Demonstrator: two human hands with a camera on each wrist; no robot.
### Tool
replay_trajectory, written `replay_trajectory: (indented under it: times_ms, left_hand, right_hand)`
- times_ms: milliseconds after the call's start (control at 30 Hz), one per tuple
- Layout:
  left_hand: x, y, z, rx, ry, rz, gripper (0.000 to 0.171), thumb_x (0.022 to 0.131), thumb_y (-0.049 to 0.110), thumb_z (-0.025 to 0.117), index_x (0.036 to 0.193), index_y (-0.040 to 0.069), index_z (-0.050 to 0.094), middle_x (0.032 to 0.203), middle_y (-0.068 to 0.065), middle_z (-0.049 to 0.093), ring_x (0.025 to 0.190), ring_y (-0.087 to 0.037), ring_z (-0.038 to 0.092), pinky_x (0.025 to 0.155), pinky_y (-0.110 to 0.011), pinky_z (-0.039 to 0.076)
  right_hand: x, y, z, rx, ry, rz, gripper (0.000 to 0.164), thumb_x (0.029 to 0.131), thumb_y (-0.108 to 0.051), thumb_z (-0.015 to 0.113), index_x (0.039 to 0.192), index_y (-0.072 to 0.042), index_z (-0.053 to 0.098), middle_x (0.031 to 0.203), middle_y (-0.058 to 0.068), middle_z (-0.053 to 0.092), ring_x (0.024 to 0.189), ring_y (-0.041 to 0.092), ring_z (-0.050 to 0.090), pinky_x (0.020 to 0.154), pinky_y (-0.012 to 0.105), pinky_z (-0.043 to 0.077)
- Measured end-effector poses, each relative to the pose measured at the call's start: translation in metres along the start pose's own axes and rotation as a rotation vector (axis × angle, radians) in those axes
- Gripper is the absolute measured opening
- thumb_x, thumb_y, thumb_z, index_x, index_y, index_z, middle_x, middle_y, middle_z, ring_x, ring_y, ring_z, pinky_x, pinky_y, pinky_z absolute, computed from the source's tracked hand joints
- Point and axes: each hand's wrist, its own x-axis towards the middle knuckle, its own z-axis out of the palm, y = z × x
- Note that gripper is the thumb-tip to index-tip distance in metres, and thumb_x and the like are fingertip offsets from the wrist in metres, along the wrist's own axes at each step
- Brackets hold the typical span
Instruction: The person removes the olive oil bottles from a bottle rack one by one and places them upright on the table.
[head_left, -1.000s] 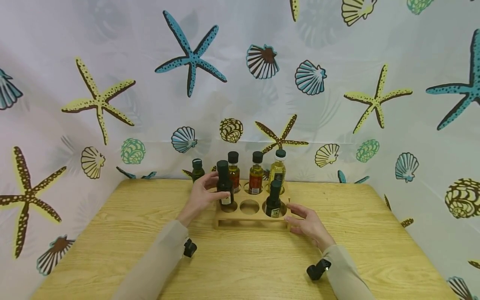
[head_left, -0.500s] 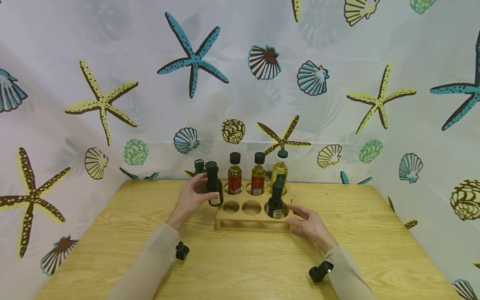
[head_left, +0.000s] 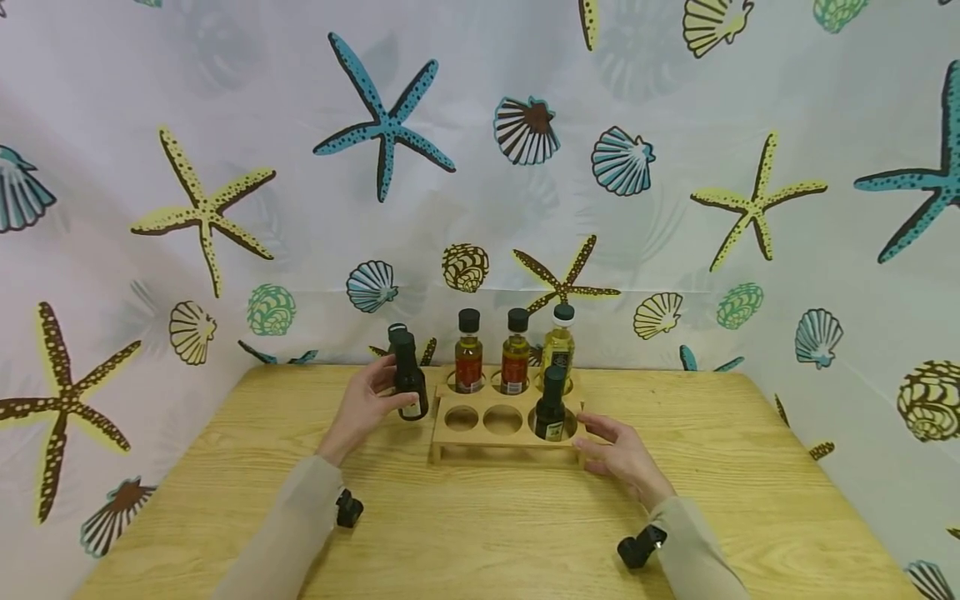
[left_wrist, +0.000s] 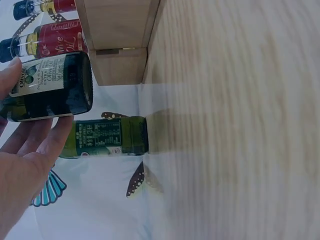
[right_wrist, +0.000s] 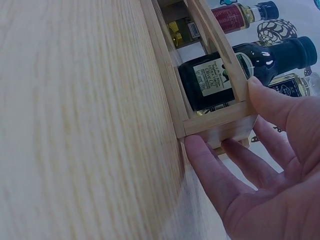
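My left hand grips a dark olive oil bottle between thumb and fingers, left of the wooden bottle rack. In the left wrist view the held bottle is lifted off the table, its pale label facing the camera. Behind it stands a green bottle, mostly hidden in the head view. My right hand holds the rack's right end, thumb and fingers against its wood. A second dark olive oil bottle sits in the front right hole; the other two front holes hold nothing.
In the rack's back row stand two red-labelled bottles and a pale yellow oil bottle. A patterned cloth hangs behind and beside the wooden table.
My left hand has lifted the dark bottle out of the front left hole and carried it leftward past the rack's end. The right hand stays at the rack.
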Motion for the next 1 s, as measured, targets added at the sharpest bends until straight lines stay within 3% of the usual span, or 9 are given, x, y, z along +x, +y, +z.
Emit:
replay_trajectory:
  times_ms: [200, 433, 667, 900, 1000]
  left_hand:
    - [0.001, -0.009, -0.008, 0.033, -0.010, -0.030, 0.078, 0.075, 0.018, 0.075, 0.140, 0.010, 0.034, 0.126, -0.016, 0.048, 0.114, -0.032, 0.047, 0.090, -0.046, 0.042]
    - [0.002, -0.016, -0.018, 0.063, -0.006, -0.081, 0.081, 0.076, 0.017, 0.075, 0.142, 0.010, 0.029, 0.133, -0.017, 0.042, 0.118, -0.034, 0.042, 0.091, -0.046, 0.041]
    - [0.004, -0.027, -0.028, 0.082, -0.019, -0.126, 0.082, 0.077, 0.017, 0.073, 0.143, 0.010, 0.026, 0.137, -0.019, 0.036, 0.123, -0.038, 0.036, 0.094, -0.048, 0.038]
    - [0.007, -0.027, -0.035, 0.082, -0.027, -0.166, 0.083, 0.079, 0.015, 0.072, 0.144, 0.008, 0.021, 0.139, -0.021, 0.032, 0.125, -0.039, 0.032, 0.096, -0.049, 0.035]
    - [0.010, -0.036, -0.039, 0.102, -0.021, -0.171, 0.084, 0.078, 0.019, 0.072, 0.145, 0.010, 0.021, 0.140, -0.018, 0.032, 0.126, -0.037, 0.033, 0.096, -0.048, 0.036]
  right_hand:
    - [-0.001, 0.000, 0.001, -0.002, 0.013, -0.038, 0.061, 0.077, -0.029, 0.072, 0.131, -0.015, 0.049, 0.138, 0.017, 0.037, 0.111, 0.030, 0.051, 0.076, 0.038, 0.051]
    - [0.003, 0.003, -0.001, 0.008, 0.004, 0.015, 0.062, 0.073, -0.032, 0.075, 0.130, -0.022, 0.050, 0.138, 0.008, 0.038, 0.113, 0.025, 0.050, 0.077, 0.036, 0.051]
    - [-0.001, 0.000, 0.001, -0.006, -0.007, -0.035, 0.060, 0.079, -0.028, 0.070, 0.132, -0.013, 0.047, 0.139, 0.018, 0.035, 0.112, 0.029, 0.051, 0.077, 0.040, 0.050]
    - [0.004, 0.004, -0.001, 0.010, 0.006, 0.010, 0.059, 0.076, -0.028, 0.073, 0.130, -0.021, 0.050, 0.139, 0.009, 0.037, 0.113, 0.026, 0.050, 0.077, 0.038, 0.051]
    - [0.006, 0.005, -0.002, -0.004, -0.003, 0.013, 0.061, 0.076, -0.032, 0.073, 0.131, -0.022, 0.049, 0.140, 0.008, 0.037, 0.114, 0.026, 0.049, 0.078, 0.037, 0.051]
